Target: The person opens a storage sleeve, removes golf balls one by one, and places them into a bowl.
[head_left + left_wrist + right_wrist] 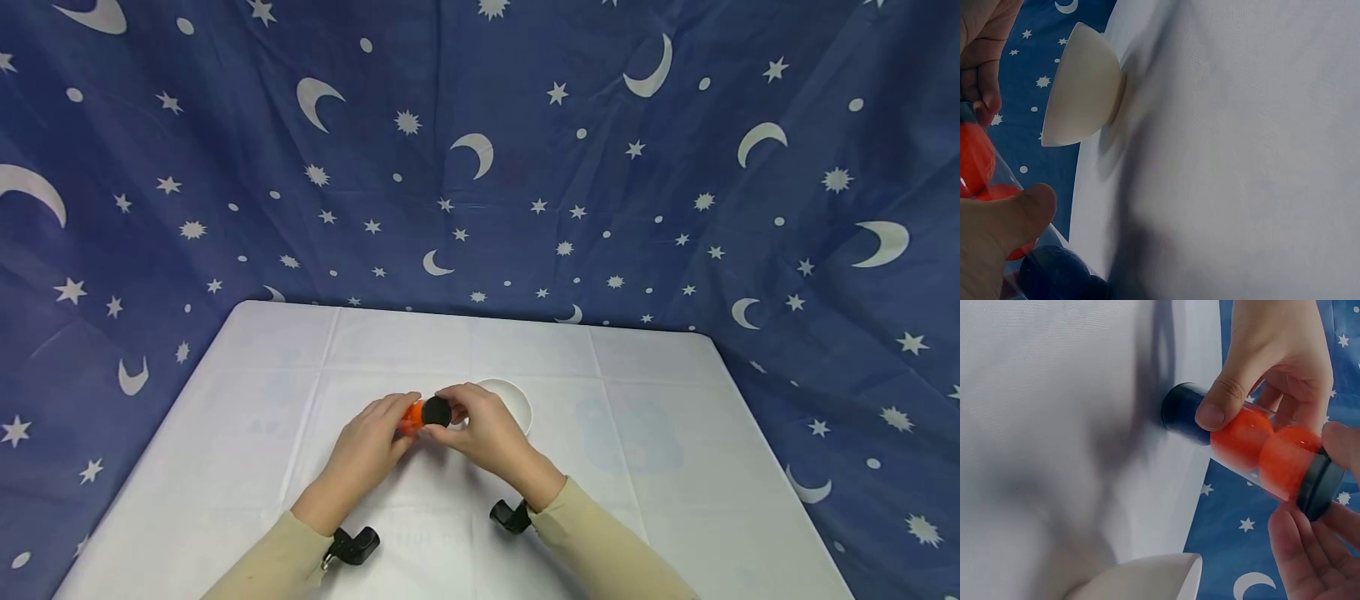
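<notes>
Above the white table, my left hand (362,450) grips a clear plastic tube (1282,456) with its thumb across the side. Inside are two orange balls (1238,439) and, towards the far end, a dark blue ball (1054,272). The fingers and thumb of my right hand (487,429) pinch the black cap (437,412) at the tube's other end. That cap (1319,487) sits on the tube, which is held tilted. Just behind my right hand stands a white bowl (517,402), partly hidden by it in the head view.
A white cloth covers the table (420,525). Behind and beside it hangs a blue curtain (517,100) with moons and stars. Black wrist camera mounts (356,546) stick out below both sleeves.
</notes>
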Tool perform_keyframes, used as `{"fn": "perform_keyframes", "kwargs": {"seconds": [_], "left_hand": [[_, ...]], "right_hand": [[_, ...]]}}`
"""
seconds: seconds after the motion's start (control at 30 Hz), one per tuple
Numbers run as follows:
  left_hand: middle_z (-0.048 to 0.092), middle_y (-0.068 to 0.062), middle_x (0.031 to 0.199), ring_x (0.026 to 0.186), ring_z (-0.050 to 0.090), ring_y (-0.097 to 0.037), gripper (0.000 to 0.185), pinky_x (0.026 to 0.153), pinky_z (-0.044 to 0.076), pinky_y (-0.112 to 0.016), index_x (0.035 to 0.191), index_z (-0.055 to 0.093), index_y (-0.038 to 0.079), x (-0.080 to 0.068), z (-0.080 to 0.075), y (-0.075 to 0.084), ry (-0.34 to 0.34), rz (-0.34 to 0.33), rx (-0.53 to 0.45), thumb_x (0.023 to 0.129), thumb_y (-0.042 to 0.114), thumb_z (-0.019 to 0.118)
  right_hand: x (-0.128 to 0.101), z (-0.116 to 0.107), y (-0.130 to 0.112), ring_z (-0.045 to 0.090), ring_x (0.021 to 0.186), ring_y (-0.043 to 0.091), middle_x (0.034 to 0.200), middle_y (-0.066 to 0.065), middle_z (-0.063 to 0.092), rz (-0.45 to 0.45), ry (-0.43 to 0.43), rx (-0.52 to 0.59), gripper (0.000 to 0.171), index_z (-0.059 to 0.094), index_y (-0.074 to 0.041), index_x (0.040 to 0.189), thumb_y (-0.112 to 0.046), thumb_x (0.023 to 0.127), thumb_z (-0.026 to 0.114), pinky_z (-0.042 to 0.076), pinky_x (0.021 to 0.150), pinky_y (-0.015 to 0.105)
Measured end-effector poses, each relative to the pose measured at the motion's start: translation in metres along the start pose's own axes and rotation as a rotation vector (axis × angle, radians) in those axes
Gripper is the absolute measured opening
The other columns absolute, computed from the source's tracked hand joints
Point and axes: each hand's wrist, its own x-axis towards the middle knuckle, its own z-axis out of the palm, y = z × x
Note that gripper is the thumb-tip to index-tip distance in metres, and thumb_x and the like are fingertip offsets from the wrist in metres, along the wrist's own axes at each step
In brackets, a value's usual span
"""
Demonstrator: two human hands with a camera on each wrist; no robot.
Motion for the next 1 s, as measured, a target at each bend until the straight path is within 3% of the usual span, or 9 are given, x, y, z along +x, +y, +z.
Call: {"fn": "perform_keyframes", "kwargs": {"seconds": [0.3,0.6,0.83,1.0], "left_hand": [[0.064,-0.002,0.117,0.107,0.061,-0.023,0.055,0.083,0.053,-0.04,0.124,0.06,0.015,0.0,-0.002,-0.001,0.08,0.096,0.051,0.075,0.013,0.084],[0.066,-0.001,0.113,0.105,0.062,-0.023,0.053,0.079,0.054,-0.039,0.121,0.062,0.015,-0.002,-0.005,0.003,0.114,0.15,0.063,0.073,0.01,0.084],[0.066,-0.001,0.114,0.105,0.062,-0.023,0.054,0.078,0.054,-0.04,0.121,0.062,0.016,-0.003,-0.003,0.005,0.105,0.145,0.03,0.073,0.009,0.084],[0.065,0.0,0.118,0.108,0.06,-0.022,0.055,0.08,0.054,-0.041,0.122,0.061,0.018,-0.003,-0.003,0.004,0.053,0.121,-0.013,0.073,0.013,0.085]], "right_hand": [[0.0,-0.008,0.001,0.059,0.076,0.01,0.089,-0.003,0.062,0.002,-0.099,-0.051,0.039,0.066,-0.005,0.105,-0.022,0.075,0.083,0.054,0.072,0.027],[0.0,-0.017,0.001,0.059,0.071,0.01,0.082,-0.004,0.063,-0.113,-0.123,-0.101,0.032,0.067,-0.007,0.097,-0.021,0.071,0.081,0.048,0.068,0.015],[0.0,-0.02,0.006,0.059,0.071,0.012,0.078,-0.004,0.061,-0.11,-0.143,-0.058,0.029,0.065,-0.009,0.091,-0.02,0.069,0.082,0.051,0.068,0.021],[-0.001,-0.023,0.007,0.06,0.071,0.009,0.079,-0.006,0.062,-0.066,-0.172,0.027,0.026,0.065,-0.011,0.09,-0.016,0.07,0.08,0.051,0.069,0.021]]}}
